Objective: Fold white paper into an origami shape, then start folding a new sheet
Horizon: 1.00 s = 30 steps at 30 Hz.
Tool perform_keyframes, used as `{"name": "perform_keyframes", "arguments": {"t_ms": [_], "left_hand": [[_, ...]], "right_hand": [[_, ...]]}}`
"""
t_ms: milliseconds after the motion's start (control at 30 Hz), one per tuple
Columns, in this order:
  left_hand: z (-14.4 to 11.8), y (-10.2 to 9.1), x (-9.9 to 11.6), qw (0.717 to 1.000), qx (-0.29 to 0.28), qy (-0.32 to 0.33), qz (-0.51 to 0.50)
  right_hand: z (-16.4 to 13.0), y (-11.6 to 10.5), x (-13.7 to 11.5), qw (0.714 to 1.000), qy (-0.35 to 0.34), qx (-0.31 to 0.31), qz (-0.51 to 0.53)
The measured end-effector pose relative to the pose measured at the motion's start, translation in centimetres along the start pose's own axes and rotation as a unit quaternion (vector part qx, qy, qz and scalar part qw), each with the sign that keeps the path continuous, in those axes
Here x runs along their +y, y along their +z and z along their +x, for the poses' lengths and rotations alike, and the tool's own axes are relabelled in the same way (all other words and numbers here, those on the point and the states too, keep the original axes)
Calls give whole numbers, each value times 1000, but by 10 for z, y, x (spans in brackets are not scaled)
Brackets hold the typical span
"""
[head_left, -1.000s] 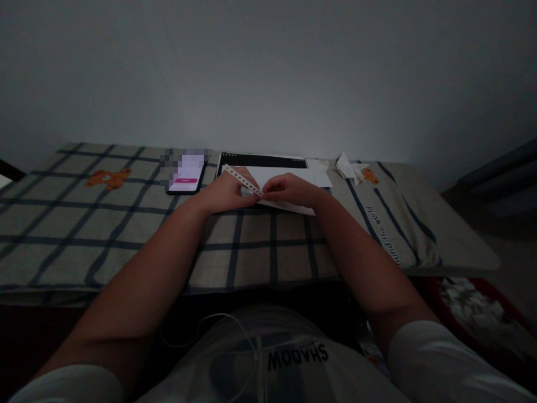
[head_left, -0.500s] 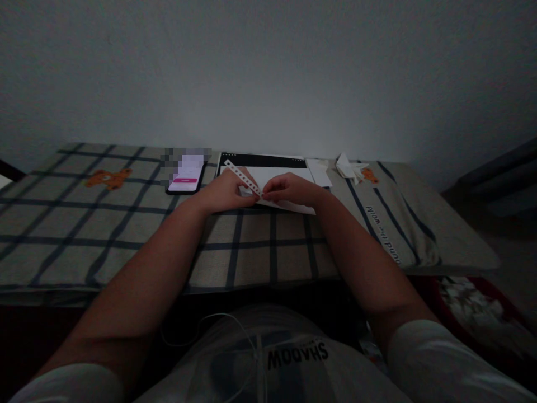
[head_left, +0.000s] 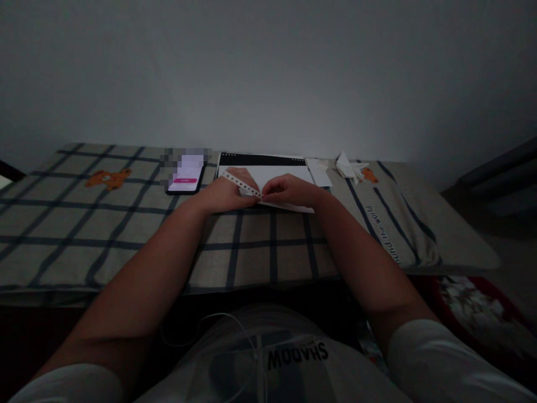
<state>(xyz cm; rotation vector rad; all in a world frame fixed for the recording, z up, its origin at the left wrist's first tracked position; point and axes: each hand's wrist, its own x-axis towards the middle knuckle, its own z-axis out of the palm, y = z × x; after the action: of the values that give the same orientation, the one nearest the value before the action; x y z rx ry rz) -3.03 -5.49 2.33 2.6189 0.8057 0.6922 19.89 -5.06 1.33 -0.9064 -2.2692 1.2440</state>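
Note:
A narrow white perforated paper strip (head_left: pixel 240 183) with a row of holes lies slantwise across my left hand (head_left: pixel 224 190). Its lower end meets the fingertips of my right hand (head_left: pixel 289 188), which are pinched together on it. The left fingers are closed at the near edge of a white sheet of paper (head_left: pixel 274 174), the thumb close to the strip's lower end. Whether the strip is still joined to the sheet there cannot be made out. Beneath the sheet's far side shows a black cover (head_left: pixel 262 160) with small white marks at its corners.
A lit phone (head_left: pixel 184 182) rests left of the paper. To the right are another white paper piece (head_left: pixel 319 173) and a crumpled paper (head_left: pixel 347 168). A checked cloth (head_left: pixel 255 254) covers the table against the wall. A red bin (head_left: pixel 474 278) of scraps stands low at right.
The strip's free end has dropped lower and flatter over my left hand. Both hands stay almost in place, fingertips together at the paper's near edge.

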Motion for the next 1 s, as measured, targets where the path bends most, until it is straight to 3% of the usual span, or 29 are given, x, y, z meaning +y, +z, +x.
{"name": "perform_keyframes", "arguments": {"t_ms": [233,567,867,1000], "left_hand": [[-2,-1,3,998,17,-58,-22],[3,-2,6,1000,5,9,10],[2,-1,2,1000,-1,16,5],[-2,-1,1,1000,9,-12,-19]], "right_hand": [[-3,-1,-5,1000,14,23,1],[-1,-3,-2,1000,5,23,-16],[-2,0,-5,1000,-13,2,-28],[-3,-2,-5,999,-12,9,-29]]}}
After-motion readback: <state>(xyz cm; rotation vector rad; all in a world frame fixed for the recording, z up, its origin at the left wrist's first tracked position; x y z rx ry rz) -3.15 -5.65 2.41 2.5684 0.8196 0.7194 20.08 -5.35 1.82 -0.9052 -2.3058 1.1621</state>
